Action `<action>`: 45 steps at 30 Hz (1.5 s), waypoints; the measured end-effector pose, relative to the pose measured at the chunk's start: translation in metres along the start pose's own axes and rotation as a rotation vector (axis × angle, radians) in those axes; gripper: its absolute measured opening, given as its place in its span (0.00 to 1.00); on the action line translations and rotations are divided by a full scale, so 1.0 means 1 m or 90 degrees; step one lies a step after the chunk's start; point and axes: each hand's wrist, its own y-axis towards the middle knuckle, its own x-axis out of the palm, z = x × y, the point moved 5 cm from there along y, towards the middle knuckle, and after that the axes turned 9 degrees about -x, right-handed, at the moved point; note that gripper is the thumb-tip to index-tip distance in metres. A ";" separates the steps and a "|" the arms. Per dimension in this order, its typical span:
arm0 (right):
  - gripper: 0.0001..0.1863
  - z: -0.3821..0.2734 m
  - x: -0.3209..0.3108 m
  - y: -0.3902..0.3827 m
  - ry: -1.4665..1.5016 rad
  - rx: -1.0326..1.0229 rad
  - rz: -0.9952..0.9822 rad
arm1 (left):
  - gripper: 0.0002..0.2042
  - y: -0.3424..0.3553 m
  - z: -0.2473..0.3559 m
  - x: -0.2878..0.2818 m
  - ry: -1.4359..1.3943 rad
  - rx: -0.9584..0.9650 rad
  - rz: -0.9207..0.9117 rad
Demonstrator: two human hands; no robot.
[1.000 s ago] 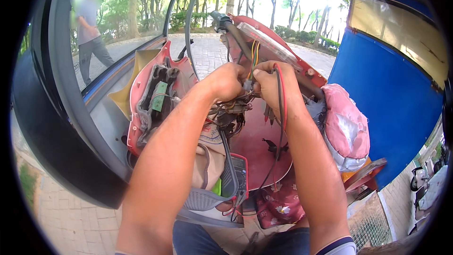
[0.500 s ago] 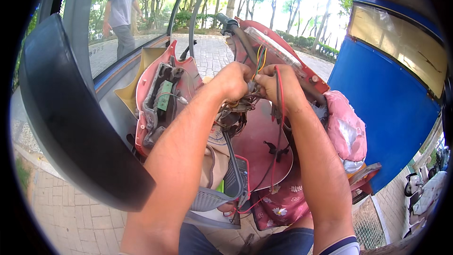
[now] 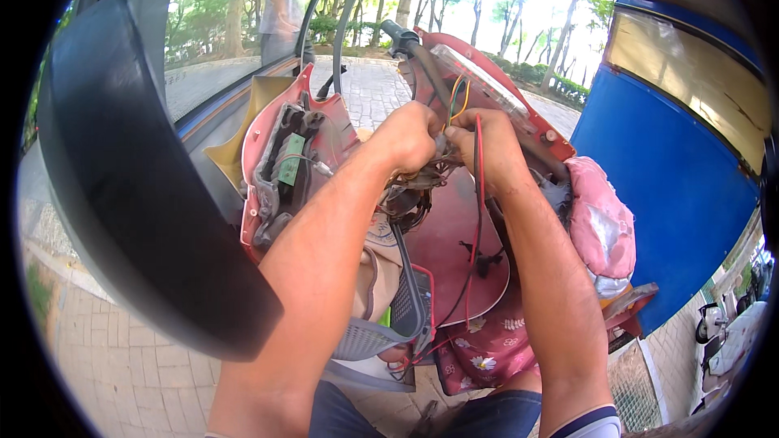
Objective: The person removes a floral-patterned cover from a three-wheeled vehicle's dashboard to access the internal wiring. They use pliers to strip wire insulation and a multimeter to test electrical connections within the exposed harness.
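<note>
1. Nearest: black curved part fills the left foreground; its lower tip sits farther right in view than one second ago, overlapping the left forearm.
2. Grey basket below the arms, tan cloth in it; floral red cloth just right of it. Both show a little farther right than one second ago.
3. Left hand: fingers curled in narrow, tips hidden; cannot tell what they grip. Same pose as half a second ago, close beside the other hand.
4. Right hand: thumb and finger pinched narrow at the lower end of the coloured wires, as before. Red and black leads drape from its fingers down past the forearm.
5. Coloured wires rise between the hands, in front of the handlebar; dark wiring bundle hangs just below the hands.
6. Around the hands: red shell with green board to the left, dull red panel below, pink padded cover to the right. Layout unchanged.
7. Behind: handlebar grip, blue panel at right.
8. Far: passer-by behind the window, farther right than half a second ago; trees beyond.
</note>
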 end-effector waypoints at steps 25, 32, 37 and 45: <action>0.33 -0.095 -0.064 -0.062 0.008 -0.087 0.018 | 0.12 0.004 -0.003 0.007 -0.056 0.043 -0.017; 0.17 -0.077 -0.070 -0.049 0.281 0.018 0.050 | 0.15 -0.003 0.007 0.005 -0.057 0.055 -0.016; 0.13 -0.074 -0.074 -0.055 0.212 -0.029 0.068 | 0.17 -0.011 0.015 0.001 -0.008 0.041 -0.004; 0.12 -0.093 -0.068 -0.056 -0.028 -0.155 0.082 | 0.19 -0.009 0.012 0.003 -0.100 0.049 -0.043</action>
